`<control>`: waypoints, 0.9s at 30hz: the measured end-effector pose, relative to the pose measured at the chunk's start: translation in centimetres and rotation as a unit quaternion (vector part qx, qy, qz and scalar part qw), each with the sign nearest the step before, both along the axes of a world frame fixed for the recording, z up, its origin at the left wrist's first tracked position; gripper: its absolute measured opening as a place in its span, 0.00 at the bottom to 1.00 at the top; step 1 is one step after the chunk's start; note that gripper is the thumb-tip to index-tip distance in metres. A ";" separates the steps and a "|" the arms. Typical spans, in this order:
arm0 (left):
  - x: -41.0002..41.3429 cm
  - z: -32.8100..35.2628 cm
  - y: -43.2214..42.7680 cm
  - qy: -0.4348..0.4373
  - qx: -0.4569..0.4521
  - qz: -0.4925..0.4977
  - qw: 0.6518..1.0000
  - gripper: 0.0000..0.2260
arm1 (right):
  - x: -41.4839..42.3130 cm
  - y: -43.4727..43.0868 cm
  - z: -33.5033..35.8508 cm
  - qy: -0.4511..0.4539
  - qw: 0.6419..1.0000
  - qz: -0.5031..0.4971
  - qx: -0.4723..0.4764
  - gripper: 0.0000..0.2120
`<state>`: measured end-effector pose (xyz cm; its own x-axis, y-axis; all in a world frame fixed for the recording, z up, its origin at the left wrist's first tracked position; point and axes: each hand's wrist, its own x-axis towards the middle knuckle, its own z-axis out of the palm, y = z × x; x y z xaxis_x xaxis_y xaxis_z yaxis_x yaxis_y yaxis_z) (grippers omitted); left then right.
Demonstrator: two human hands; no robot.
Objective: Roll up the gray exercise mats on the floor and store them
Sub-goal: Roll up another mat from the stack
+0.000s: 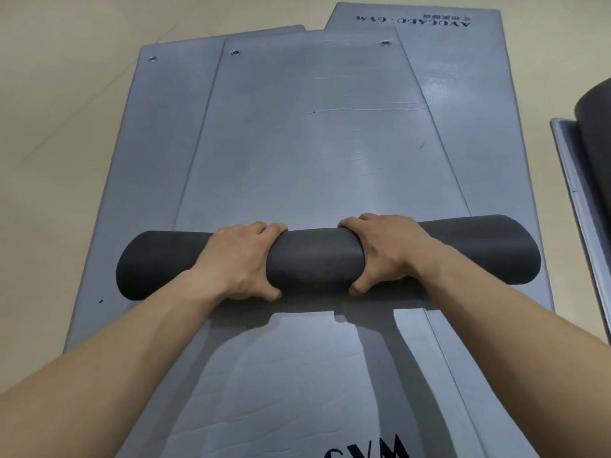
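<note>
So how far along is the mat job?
Done: maybe one, a dark roll at the right edge, mostly cut off. In hand: left hand and right hand have a grip on the started roll of the top mat; most of it lies flat. Left: the flat mats underneath, plus storing everything.

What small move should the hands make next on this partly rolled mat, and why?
Probably roll the dark roll forward a turn, toward the eyelets. The left hand and right hand both grip it near its middle, and a long stretch of the top mat lies flat ahead, unrolled.
</note>
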<state>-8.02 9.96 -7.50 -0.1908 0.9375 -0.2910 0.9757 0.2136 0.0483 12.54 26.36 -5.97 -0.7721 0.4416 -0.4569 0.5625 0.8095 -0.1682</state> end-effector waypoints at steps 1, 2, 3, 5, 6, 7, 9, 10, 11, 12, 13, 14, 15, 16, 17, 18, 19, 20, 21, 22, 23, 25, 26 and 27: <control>0.1 0.2 -0.3 -0.011 -0.016 0.003 1.000 0.45 | 0.1 -0.2 0.3 -0.007 1.000 -0.002 -0.015 0.49; 0.1 0.4 -0.7 -0.025 -0.035 0.004 0.999 0.44 | 0.3 -0.6 0.5 -0.014 0.999 -0.004 -0.032 0.48; 0.2 0.5 -1.2 -0.037 -0.054 0.003 0.998 0.44 | 0.8 -1.3 0.5 -0.018 0.999 -0.003 -0.042 0.48; 0.3 0.8 -1.5 -0.050 -0.086 -0.005 0.995 0.44 | 2.0 -3.1 0.1 0.003 1.000 0.001 0.011 0.52; 0.0 1.1 -1.1 -0.062 -0.102 -0.001 0.993 0.44 | 2.5 -4.3 -0.3 0.026 0.997 0.005 0.073 0.53; -0.5 1.4 -0.5 -0.082 -0.121 0.008 0.989 0.44 | 3.1 -5.5 -0.9 0.044 0.991 0.006 0.130 0.54; -1.2 2.1 0.6 -0.124 -0.147 0.026 0.981 0.45 | 3.4 -6.6 -2.0 0.062 0.981 0.002 0.185 0.53; -1.1 2.1 0.7 -0.127 -0.141 0.028 0.981 0.47 | 3.2 -6.3 -2.1 0.064 0.981 0.004 0.183 0.52; -0.6 2.0 0.4 -0.102 -0.115 0.024 0.988 0.49 | 2.9 -5.6 -1.9 0.063 0.984 0.008 0.168 0.50; -0.1 1.4 -0.3 -0.051 -0.060 0.019 0.997 0.51 | 2.4 -4.7 -1.5 0.060 0.987 0.010 0.146 0.49; 0.6 0.7 -1.2 0.008 0.004 0.012 1.000 0.52 | 1.8 -3.8 -0.8 0.053 0.991 0.010 0.124 0.47; 1.2 -0.1 -2.0 0.054 0.058 0.005 0.997 0.51 | 1.3 -3.0 -0.1 0.047 0.993 0.012 0.104 0.47; 1.6 -0.6 -2.5 0.078 0.094 -0.001 0.993 0.50 | 0.8 -2.4 0.4 0.042 0.995 0.015 0.091 0.47; 1.5 -0.8 -2.3 0.081 0.109 -0.003 0.991 0.49 | 0.5 -2.1 0.6 0.036 0.996 0.018 0.084 0.48; 1.3 -0.6 -1.9 0.076 0.105 -0.003 0.992 0.47 | 0.4 -2.0 0.6 0.029 0.996 0.019 0.081 0.48; 1.1 -0.1 -1.4 0.067 0.093 -0.003 0.993 0.46 | 0.2 -1.8 0.7 0.025 0.997 0.017 0.077 0.48; 1.0 0.5 -0.9 0.057 0.078 -0.001 0.995 0.45 | 0.0 -1.6 0.9 0.019 0.997 0.014 0.069 0.47; 0.9 1.0 -0.6 0.047 0.065 0.002 0.997 0.44 | -0.1 -1.4 1.3 0.012 0.998 0.012 0.059 0.45; 0.9 1.5 -0.3 0.036 0.056 0.006 0.998 0.42 | -0.3 -1.1 1.7 0.005 0.999 0.009 0.049 0.43; 0.8 1.9 -0.2 0.026 0.042 0.008 0.999 0.42 | -0.4 -0.9 2.3 -0.002 0.999 0.006 0.035 0.41; 0.9 2.3 -0.1 0.017 0.019 0.006 1.000 0.41 | -0.4 -0.8 2.7 -0.013 1.000 0.001 0.014 0.39; 1.2 3.0 -0.1 0.003 -0.034 -0.004 0.999 0.42 | 0.1 -1.0 3.1 -0.036 0.999 -0.010 -0.034 0.40; 1.3 3.0 -0.1 -0.003 -0.054 -0.011 0.998 0.43 | 0.6 -1.3 3.1 -0.036 0.998 -0.011 -0.044 0.42; 1.2 3.0 0.1 -0.010 -0.070 -0.011 0.997 0.43 | 1.1 -1.9 2.9 -0.019 0.999 -0.009 -0.029 0.45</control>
